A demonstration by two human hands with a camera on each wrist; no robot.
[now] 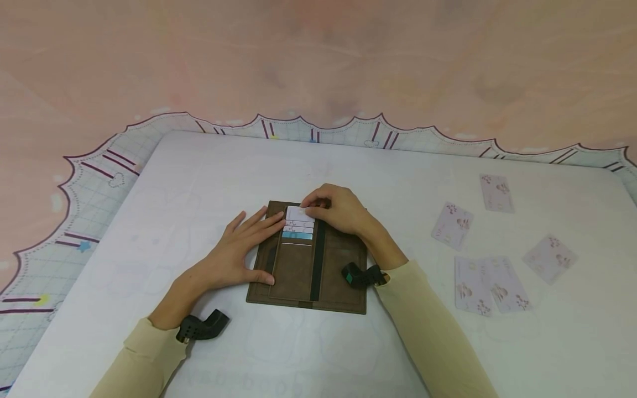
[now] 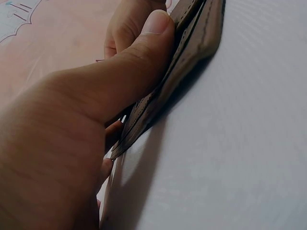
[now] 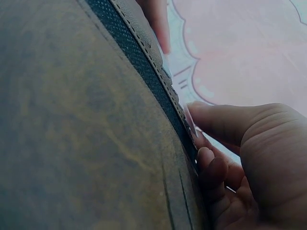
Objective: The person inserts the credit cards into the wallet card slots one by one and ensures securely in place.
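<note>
A brown leather wallet (image 1: 294, 272) lies unfolded on the white table, with several cards tucked in a column of slots and a blue-edged card (image 1: 297, 235) among them. At the topmost slot, my right hand (image 1: 343, 213) pinches a white card (image 1: 294, 214) between thumb and fingers; the right wrist view shows the card's thin edge (image 3: 191, 120) at the thumb. My left hand (image 1: 236, 249) rests spread on the wallet's left side, fingers straight, its thumb (image 2: 156, 28) on the lower left part. Just how deep the pinched card sits in its slot is hard to tell.
To the right of the wallet lie several loose printed cards: one farthest back (image 1: 496, 193), one nearer (image 1: 452, 225), a tilted one (image 1: 550, 258) and an overlapping pair (image 1: 471, 284). A scalloped printed border (image 1: 318, 132) edges the table's far side.
</note>
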